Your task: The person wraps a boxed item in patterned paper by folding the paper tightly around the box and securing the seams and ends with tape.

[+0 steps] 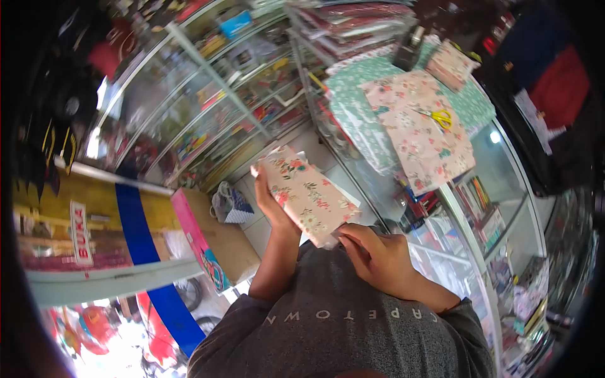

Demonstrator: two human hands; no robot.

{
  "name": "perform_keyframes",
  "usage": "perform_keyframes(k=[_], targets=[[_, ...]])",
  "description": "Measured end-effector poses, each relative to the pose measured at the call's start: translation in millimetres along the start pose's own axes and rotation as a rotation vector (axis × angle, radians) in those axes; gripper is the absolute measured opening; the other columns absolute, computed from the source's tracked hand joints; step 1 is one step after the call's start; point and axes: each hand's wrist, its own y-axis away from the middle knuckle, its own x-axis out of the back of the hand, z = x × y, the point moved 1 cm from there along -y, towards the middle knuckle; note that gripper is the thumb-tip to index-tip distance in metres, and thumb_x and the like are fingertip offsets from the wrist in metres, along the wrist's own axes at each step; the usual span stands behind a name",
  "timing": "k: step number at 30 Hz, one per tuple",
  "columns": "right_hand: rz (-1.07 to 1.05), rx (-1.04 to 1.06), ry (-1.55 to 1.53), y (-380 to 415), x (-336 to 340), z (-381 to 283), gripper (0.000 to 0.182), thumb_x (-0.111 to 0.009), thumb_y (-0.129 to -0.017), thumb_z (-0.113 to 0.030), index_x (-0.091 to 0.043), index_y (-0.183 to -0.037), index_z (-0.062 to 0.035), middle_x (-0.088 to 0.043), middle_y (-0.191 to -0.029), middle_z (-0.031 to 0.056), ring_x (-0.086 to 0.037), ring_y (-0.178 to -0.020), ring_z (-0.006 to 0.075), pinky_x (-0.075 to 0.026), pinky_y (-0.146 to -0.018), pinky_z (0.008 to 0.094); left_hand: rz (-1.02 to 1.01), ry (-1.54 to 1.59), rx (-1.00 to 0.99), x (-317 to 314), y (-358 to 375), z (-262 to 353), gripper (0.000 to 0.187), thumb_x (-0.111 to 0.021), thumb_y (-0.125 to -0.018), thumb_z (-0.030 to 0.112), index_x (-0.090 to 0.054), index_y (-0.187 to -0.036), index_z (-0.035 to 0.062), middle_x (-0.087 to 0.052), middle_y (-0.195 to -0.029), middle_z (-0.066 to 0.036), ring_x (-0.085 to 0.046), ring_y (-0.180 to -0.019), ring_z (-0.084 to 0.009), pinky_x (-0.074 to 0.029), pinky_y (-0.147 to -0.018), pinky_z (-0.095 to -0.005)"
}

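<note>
A flat parcel in pink floral paper (305, 195) is held up in front of the grey shirt. My left hand (275, 205) grips its left side, with the palm beneath and the fingers mostly hidden behind it. At the lower right corner, my right hand (372, 251) pinches the paper's edge between thumb and fingers. Something white shows behind the parcel's right edge. On the counter to the upper right lies a sheet of the same floral paper (419, 142), with yellow-handled scissors (441, 118) on top.
A green patterned covering (356, 113) lies on the glass counter, beside a small floral packet (450, 65) and a dark bottle (409, 47). Glass shelves (220, 82) stand ahead. A cardboard box (224, 239) and a woven bag (230, 205) are at lower left.
</note>
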Motion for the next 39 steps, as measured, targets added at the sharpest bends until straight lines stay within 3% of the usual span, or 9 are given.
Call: perform_keyframes(k=[3,11,17,21,25,33,35,36,39], targets=[[0.070,-0.051,0.003,7.3,-1.4,4.8,0.029,-0.082,-0.090,-0.006,-0.070,-0.116,-0.0073,-0.078,-0.084,0.0077,-0.069,-0.054,0.0171,-0.051,-0.049,0.0307,-0.058,0.033,0.042,-1.5,-4.6,-10.6,0.065,-0.046,-0.103,0.054,-0.059,-0.137,0.0009,-0.069,-0.124,-0.018,-0.071,-0.103,-0.0364,-0.058,-0.090,-0.0516],[0.278,-0.125,0.093,26.5,16.1,7.3,0.023,-0.086,-0.086,-0.007,-0.074,-0.105,-0.0071,-0.075,-0.077,0.0065,-0.065,-0.051,0.0179,-0.049,-0.047,0.0308,-0.111,-0.054,0.133,-33.1,-11.7,-40.4,0.059,-0.038,-0.108,0.051,-0.055,-0.144,0.0069,-0.065,-0.140,-0.017,-0.071,-0.109,-0.0347,-0.059,-0.096,-0.0518],[0.494,-0.095,0.309,42.9,45.0,5.0,0.033,-0.090,-0.073,0.000,-0.075,-0.102,-0.0066,-0.069,-0.071,0.0053,-0.062,-0.056,0.0202,-0.048,-0.051,0.0326,-0.252,-0.175,0.224,-87.9,0.7,-71.9,0.060,-0.036,-0.108,0.051,-0.054,-0.146,0.0073,-0.062,-0.144,-0.024,-0.069,-0.118,-0.0352,-0.060,-0.096,-0.0484],[0.651,-0.238,0.337,57.8,67.4,5.7,0.050,-0.089,-0.067,-0.001,-0.072,-0.115,-0.0036,-0.067,-0.090,0.0102,-0.066,-0.075,0.0255,-0.053,-0.062,0.0349,-0.316,-0.189,0.270,-124.8,18.3,-103.8,0.062,-0.039,-0.106,0.052,-0.052,-0.148,0.0083,-0.063,-0.142,-0.024,-0.071,-0.105,-0.0306,-0.061,-0.087,-0.0433],[0.685,-0.440,0.371,81.9,101.7,15.9,0.066,-0.089,-0.065,-0.005,-0.066,-0.127,-0.0025,-0.062,-0.115,0.0155,-0.066,-0.096,0.0312,-0.057,-0.076,0.0393,-0.539,0.022,0.604,-157.8,24.3,-141.1,0.062,-0.042,-0.105,0.044,-0.046,-0.152,0.0036,-0.057,-0.149,-0.023,-0.070,-0.109,-0.0325,-0.060,-0.091,-0.0469],[0.754,-0.746,0.054,140.3,174.6,34.4,0.093,-0.095,-0.068,-0.019,-0.047,-0.146,-0.0029,-0.054,-0.138,0.0242,-0.063,-0.115,0.0411,-0.056,-0.093,0.0437,-0.902,-0.023,0.906,-243.2,40.4,-242.4,0.064,-0.053,-0.092,0.024,-0.046,-0.150,-0.0008,-0.064,-0.136,-0.025,-0.070,-0.110,-0.0380,-0.060,-0.093,-0.0531],[0.760,-0.698,0.095,155.9,192.7,36.7,0.095,-0.095,-0.071,-0.027,-0.045,-0.149,-0.0034,-0.054,-0.139,0.0219,-0.062,-0.112,0.0338,-0.054,-0.091,0.0415,-0.816,-0.060,0.958,-263.5,58.1,-266.8,0.058,-0.052,-0.091,0.027,-0.052,-0.142,-0.0010,-0.061,-0.139,-0.027,-0.070,-0.112,-0.0431,-0.062,-0.086,-0.0523],[0.763,-0.667,-0.087,165.5,198.4,41.4,0.093,-0.093,-0.075,-0.030,-0.044,-0.149,-0.0033,-0.055,-0.139,0.0196,-0.060,-0.112,0.0294,-0.054,-0.091,0.0402,-0.832,0.015,1.029,-271.1,66.1,-275.1,0.049,-0.054,-0.091,0.023,-0.056,-0.137,0.0043,-0.057,-0.144,-0.026,-0.060,-0.130,-0.0451,-0.061,-0.091,-0.0567],[0.967,-0.695,-0.598,190.8,198.0,80.9,0.077,-0.078,-0.096,-0.038,-0.039,-0.151,0.0002,-0.057,-0.136,0.0154,-0.059,-0.109,0.0184,-0.053,-0.086,0.0339,-0.945,0.126,1.168,-277.8,80.3,-309.2,0.046,-0.055,-0.091,0.019,-0.056,-0.135,0.0074,-0.054,-0.147,-0.025,-0.049,-0.142,-0.0480,-0.059,-0.096,-0.0610]])
